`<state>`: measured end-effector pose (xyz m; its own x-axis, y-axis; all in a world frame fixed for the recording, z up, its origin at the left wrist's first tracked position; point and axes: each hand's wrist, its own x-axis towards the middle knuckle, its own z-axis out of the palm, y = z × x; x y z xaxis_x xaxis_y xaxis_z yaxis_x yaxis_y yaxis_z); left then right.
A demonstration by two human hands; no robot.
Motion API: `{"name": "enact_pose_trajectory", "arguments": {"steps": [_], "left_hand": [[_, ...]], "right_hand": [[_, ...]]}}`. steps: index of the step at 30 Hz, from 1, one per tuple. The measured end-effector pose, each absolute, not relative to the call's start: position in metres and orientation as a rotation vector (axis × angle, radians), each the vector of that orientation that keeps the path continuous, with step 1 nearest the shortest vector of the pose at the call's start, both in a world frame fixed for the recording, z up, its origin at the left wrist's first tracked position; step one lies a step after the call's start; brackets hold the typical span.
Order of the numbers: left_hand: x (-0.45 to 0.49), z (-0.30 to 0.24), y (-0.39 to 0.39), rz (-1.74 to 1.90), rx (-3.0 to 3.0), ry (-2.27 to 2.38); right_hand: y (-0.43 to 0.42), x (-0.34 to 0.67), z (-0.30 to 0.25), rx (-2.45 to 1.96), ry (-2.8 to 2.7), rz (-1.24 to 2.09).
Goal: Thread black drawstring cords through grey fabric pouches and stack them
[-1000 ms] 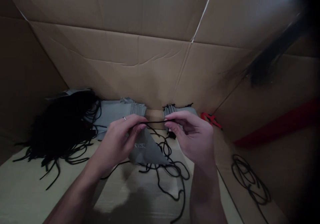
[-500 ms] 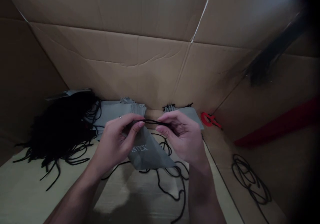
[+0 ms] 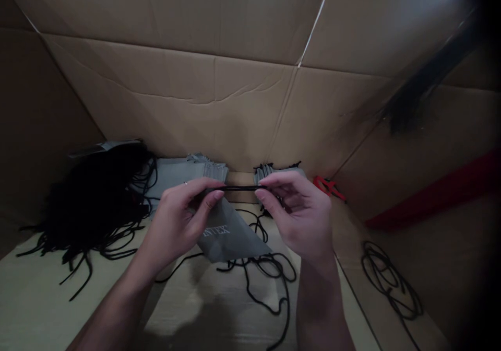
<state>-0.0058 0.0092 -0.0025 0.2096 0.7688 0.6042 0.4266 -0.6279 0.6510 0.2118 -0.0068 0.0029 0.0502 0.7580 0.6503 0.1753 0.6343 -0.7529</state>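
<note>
Between my two hands a doubled black cord (image 3: 240, 188) is stretched straight and level. My left hand (image 3: 186, 212) pinches its left end between thumb and forefinger, together with the top of a grey cloth pouch (image 3: 235, 236). The pouch hangs below the cord, slanting down to the right, with white lettering partly covered by my thumb. My right hand (image 3: 295, 210) grips the other end of the cord between thumb and fingertips. Loose black cords (image 3: 270, 267) lie in curls on the surface beneath the pouch.
A big heap of black cords (image 3: 94, 199) lies at left. Stacks of grey pouches (image 3: 178, 176) sit against the cardboard wall (image 3: 188, 79), a smaller one behind my right hand. Red-handled scissors (image 3: 329, 188) and a coil of black cord (image 3: 391, 283) are at right.
My right hand has moved to the right, away from my left. The cord between them has gone from slightly bowed to taut. My left hand and the pouch have barely shifted.
</note>
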Motion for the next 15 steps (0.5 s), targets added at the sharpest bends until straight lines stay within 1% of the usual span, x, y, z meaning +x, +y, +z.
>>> {"name": "enact_pose_trajectory", "arguments": {"steps": [8,13,15], "left_hand": [[-0.0077,-0.0033,0.0122,1.393,2.271,1.110],[-0.0085,-0.0019,0.0148,1.310,2.444,1.003],[-0.0078,-0.0026,0.0152,1.329,2.512,1.047]], "right_hand": [[-0.0082,0.2192,0.0035,-0.872,-1.541,0.461],[-0.0060,0.2218,0.0024,-0.931,-1.621,0.273],[-0.0051,0.2209,0.0034,-0.919,-1.644,0.179]]}}
